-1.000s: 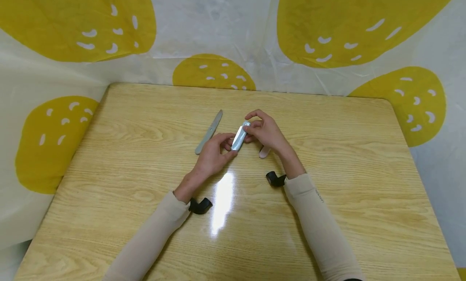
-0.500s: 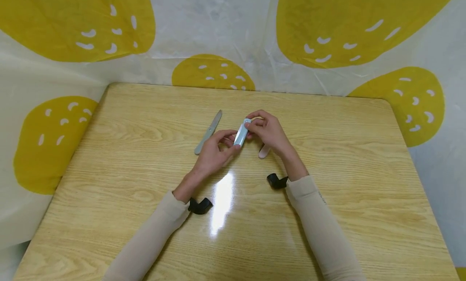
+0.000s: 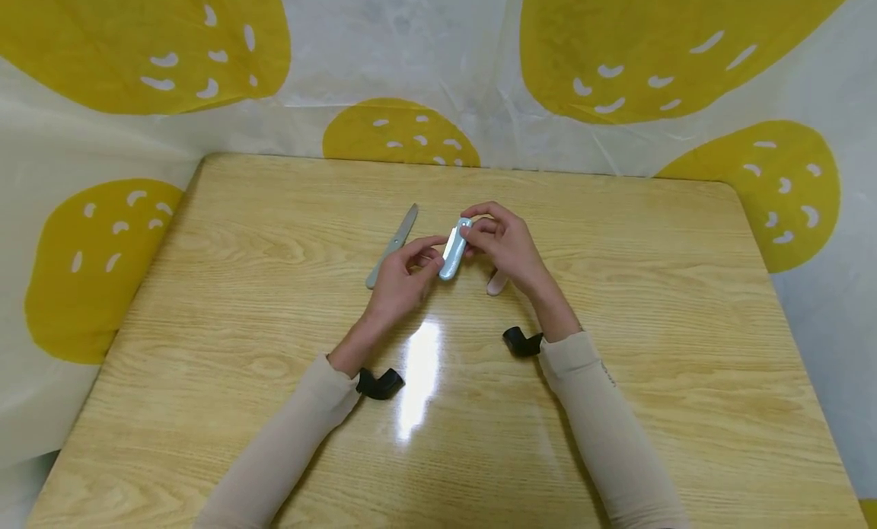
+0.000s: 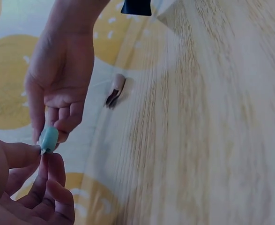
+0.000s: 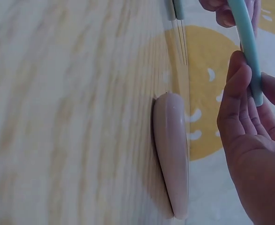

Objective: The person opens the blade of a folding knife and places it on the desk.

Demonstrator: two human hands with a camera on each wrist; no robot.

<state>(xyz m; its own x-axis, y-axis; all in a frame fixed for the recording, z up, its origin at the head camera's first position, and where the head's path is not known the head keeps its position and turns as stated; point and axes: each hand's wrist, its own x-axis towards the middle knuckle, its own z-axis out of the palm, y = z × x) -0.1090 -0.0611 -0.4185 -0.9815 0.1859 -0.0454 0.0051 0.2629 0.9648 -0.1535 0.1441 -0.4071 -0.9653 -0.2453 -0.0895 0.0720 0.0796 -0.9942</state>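
Observation:
Over the middle of the table, both hands hold a light blue folding knife (image 3: 450,264), its bright blade edge lying along the left side of the handle. My right hand (image 3: 515,249) pinches the upper end near the round pivot between thumb and fingers. With thumb and curled index finger, my left hand (image 3: 400,282) pinches the blade side; in the left wrist view the knife's end (image 4: 48,138) shows just above that thumb. A pink folding knife (image 5: 170,150) lies folded on the table below the right hand, partly hidden by it in the head view.
A grey-green folding knife (image 3: 393,246) lies unfolded on the table left of the hands, blade toward the back. The wooden table (image 3: 651,323) meets a white curtain (image 3: 404,42) with yellow shapes. Black wrist-camera mounts (image 3: 381,384) jut from the sleeves.
The light blue knife has moved slightly up and away from the person. The left thumb has shifted from the handle's lower end onto the blade side. The knives on the table stay put.

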